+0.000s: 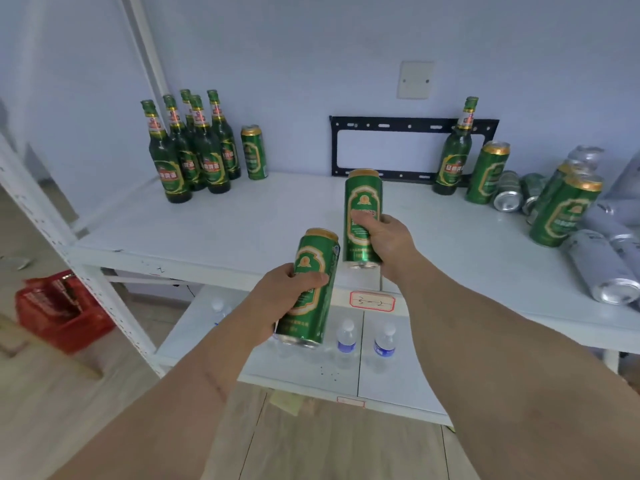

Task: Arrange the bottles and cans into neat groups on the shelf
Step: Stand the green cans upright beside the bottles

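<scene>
My left hand [282, 299] grips a tall green can [313, 268], held in the air in front of the shelf's edge. My right hand [388, 239] grips a second green can [362, 202] upright over the front of the white shelf [242, 223]. At the back left stand several green bottles [194, 150] in a tight cluster with one green can [254, 152] beside them. On the right stand one green bottle [453, 157] and upright green cans [486, 173], with several silver cans [599, 265] lying on their sides.
A black metal bracket [408, 124] leans on the wall behind the shelf. The lower shelf [391, 379] holds small water bottles [346, 341]. A red crate [59, 306] sits on the wooden floor at the left. The shelf's white upright post [86, 282] runs down the left.
</scene>
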